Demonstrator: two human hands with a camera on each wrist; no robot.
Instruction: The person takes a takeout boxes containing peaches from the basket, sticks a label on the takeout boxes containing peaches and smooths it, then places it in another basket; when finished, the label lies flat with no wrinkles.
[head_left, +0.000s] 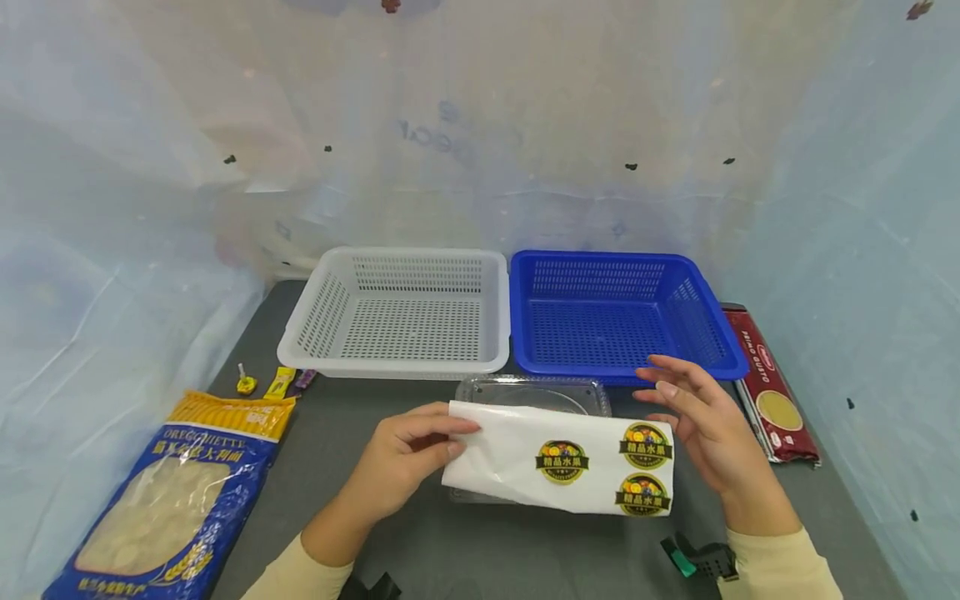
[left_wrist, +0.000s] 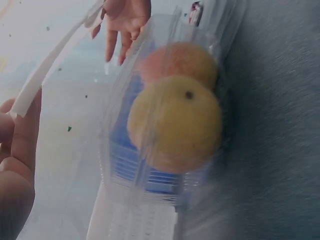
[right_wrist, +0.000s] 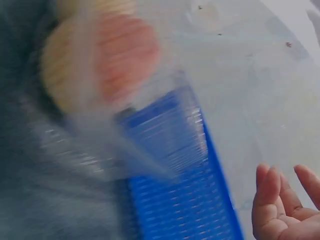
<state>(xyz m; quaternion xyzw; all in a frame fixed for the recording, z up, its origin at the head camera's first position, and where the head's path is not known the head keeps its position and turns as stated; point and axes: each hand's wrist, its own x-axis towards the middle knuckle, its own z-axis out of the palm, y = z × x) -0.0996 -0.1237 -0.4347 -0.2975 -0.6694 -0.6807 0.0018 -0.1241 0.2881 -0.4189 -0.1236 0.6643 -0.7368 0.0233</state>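
Sheet (head_left: 558, 459): "精品水果" (thrice); bag (head_left: 176, 500): "ORECCHIETTE"; packet (head_left: 772, 387): "PRIMO GUSTO", seemingly.

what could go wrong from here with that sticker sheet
The sticker sheet could sag or slip: only the left hand pinches it, while the right hand is open near the other end.
The two stickers at its right end sit close together, so peeling one might lift the other.
The sheet hides much of the clear box from the head view, so the box and its fruit might get bumped.

White basket (head_left: 393, 365) — blue basket (head_left: 600, 325) alongside
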